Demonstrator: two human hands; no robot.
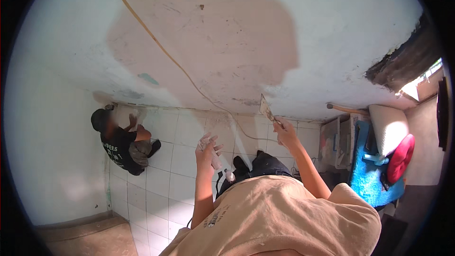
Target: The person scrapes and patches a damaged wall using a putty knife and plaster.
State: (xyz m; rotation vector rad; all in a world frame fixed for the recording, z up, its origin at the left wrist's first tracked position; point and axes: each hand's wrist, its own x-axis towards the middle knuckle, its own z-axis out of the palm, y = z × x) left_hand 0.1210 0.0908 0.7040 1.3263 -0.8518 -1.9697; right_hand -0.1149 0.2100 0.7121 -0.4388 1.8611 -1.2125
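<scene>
My right hand (pixel 286 132) grips a putty knife (pixel 266 109), its flat blade pointing up at the lower wall. The blade looks smeared, and its tip appears close to the wall; touching or apart I cannot tell. My left hand (pixel 207 151) is raised in front of my body, its fingers apart and loosely bent, with whitish smears on them. No tool shows in it. The wall (pixel 227 42) ahead has a large pinkish-grey patch on white paint, with scuffs and small holes.
A person in dark clothes (pixel 124 142) crouches by the wall at the left. A yellowish cord (pixel 173 59) runs down the wall onto the tiled floor (pixel 159 175). At the right are a blue cloth (pixel 364 175), a red cushion (pixel 401 158), a pale pillow (pixel 386 125) and a wooden handle (pixel 348 109).
</scene>
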